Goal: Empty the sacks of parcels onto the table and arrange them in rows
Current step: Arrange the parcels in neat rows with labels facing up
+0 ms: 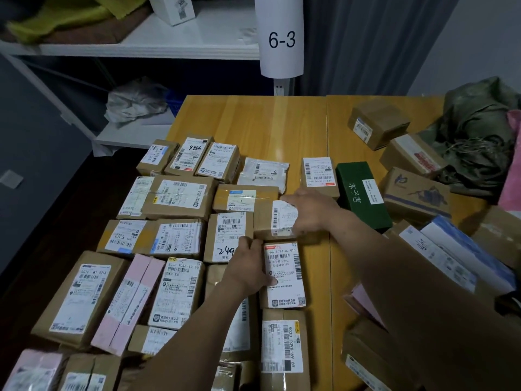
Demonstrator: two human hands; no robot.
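Note:
Several brown and pink parcels lie in rows on the left half of the wooden table (262, 119). My right hand (313, 211) grips a brown box with a curled white label (275, 221) at the right end of a middle row. My left hand (249, 265) rests against the left edge of a labelled brown parcel (284, 275) just below, fingers also touching the parcel marked 249 (225, 235). A dark green box (362, 194) lies right of my right hand. A crumpled green sack (479, 134) sits at the far right.
Loose unsorted boxes (379, 122) lie at the back right near the sack, and more pile up at the right front (451, 255). A white shelf unit (158, 43) with a 6-3 sign (282, 38) stands behind the table. Bare tabletop shows at the back middle.

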